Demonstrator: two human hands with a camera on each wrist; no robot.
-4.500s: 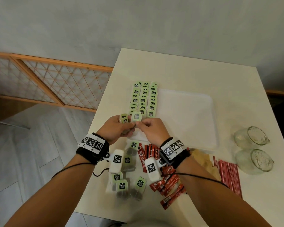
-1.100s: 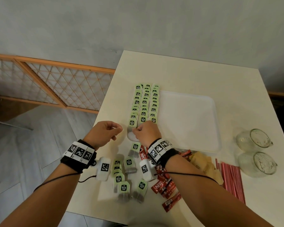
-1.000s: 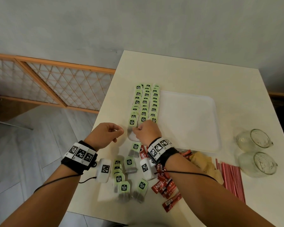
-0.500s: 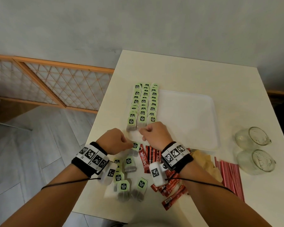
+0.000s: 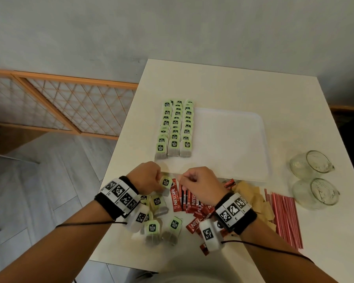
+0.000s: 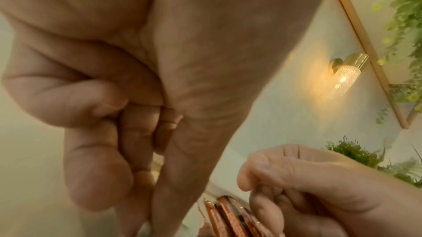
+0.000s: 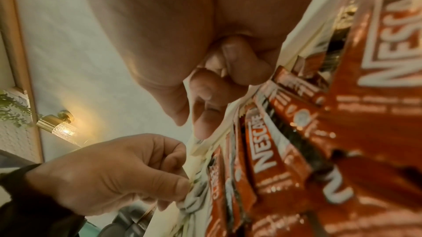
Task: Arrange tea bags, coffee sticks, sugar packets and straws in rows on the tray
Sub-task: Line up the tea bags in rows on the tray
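Risk is judged greatest for the white rectangular plastic tray point(image 5: 231, 139), where three rows of green-tagged tea bags point(image 5: 175, 127) could be knocked askew. One green-tagged tea bag point(image 5: 165, 182), just off its near edge, is pinched by the left hand point(image 5: 148, 176); the right hand point(image 5: 198, 185) is curled empty. Two clear glass cups point(image 5: 313, 180) are counted

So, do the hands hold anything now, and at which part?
The left hand pinches one tea bag at the left edge of its green tag. The right hand is curled above the coffee sticks, holding nothing visible.
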